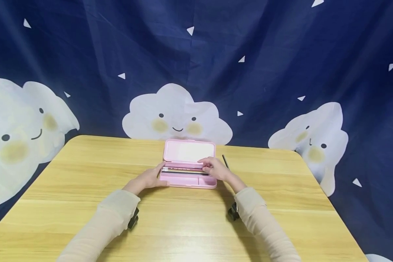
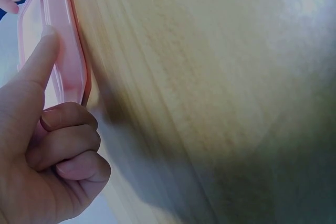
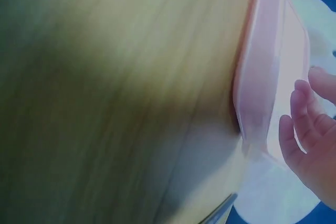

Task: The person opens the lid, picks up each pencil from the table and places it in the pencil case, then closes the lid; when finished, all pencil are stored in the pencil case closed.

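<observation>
A pink pencil case (image 1: 188,186) lies open on the table, its lid (image 1: 173,150) tilted back at the far side. Several pencils (image 1: 183,170) lie lengthwise inside, behind a low compartment at the front. My left hand (image 1: 148,178) grips the case's left end; the left wrist view has the thumb (image 2: 43,56) on its front wall and the other fingers curled at the end. Over the right ends of the pencils is my right hand (image 1: 216,169), its fingers (image 3: 301,111) loosely bent with nothing visible between them and the thumb.
A dark pencil (image 1: 225,161) lies on the wooden table (image 1: 190,225) to the right of the case, partly behind the right hand. A dark blue curtain (image 1: 249,32) with white clouds hangs behind the table's far edge.
</observation>
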{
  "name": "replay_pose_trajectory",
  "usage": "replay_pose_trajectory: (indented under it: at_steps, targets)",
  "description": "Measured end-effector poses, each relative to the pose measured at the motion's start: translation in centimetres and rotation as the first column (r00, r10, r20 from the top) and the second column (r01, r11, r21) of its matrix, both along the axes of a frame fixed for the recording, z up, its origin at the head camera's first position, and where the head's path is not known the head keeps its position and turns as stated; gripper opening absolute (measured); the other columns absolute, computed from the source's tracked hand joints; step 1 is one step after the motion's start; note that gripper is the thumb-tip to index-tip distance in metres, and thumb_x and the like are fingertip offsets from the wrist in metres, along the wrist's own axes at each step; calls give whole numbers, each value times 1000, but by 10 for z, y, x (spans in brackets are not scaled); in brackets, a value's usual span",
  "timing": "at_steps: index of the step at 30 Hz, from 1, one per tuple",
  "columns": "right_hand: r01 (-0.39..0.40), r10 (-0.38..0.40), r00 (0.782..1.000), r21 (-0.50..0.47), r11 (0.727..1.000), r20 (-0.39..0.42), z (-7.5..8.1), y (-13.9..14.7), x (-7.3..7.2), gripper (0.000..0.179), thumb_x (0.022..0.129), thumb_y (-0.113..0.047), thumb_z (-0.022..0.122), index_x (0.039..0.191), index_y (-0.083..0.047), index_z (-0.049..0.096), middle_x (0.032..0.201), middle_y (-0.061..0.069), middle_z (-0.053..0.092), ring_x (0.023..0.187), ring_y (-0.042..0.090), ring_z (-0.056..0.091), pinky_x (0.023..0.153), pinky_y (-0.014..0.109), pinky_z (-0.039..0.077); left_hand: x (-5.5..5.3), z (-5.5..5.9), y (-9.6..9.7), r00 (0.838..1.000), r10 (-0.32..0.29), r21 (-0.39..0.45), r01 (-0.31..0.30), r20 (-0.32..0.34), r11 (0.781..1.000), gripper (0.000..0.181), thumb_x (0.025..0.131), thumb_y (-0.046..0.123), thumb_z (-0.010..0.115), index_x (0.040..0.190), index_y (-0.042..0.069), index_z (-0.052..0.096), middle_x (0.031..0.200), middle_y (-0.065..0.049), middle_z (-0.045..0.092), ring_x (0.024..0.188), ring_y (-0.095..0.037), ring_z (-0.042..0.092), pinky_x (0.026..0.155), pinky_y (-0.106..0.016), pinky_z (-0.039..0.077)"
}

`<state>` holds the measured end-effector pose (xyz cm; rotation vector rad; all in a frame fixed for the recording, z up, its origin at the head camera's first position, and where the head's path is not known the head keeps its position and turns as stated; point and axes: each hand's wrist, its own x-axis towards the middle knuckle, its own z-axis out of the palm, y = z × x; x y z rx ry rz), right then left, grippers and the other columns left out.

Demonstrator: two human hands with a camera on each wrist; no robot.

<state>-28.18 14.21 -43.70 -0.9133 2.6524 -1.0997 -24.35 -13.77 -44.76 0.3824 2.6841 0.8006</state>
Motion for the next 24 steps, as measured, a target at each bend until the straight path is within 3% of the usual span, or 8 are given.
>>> replay_pose_trajectory:
  at_steps: [24]
  targets:
    - [169, -167, 984, -28, 985, 63, -7, 63, 8, 34, 86, -8, 59, 116, 7, 56, 85, 10, 59, 79, 19, 53, 73, 30, 45, 2, 3, 0, 1000, -17, -21, 16, -16, 1000, 92, 76, 37, 70, 143, 1, 19, 125, -38, 43, 115, -49, 43, 97, -54, 35]
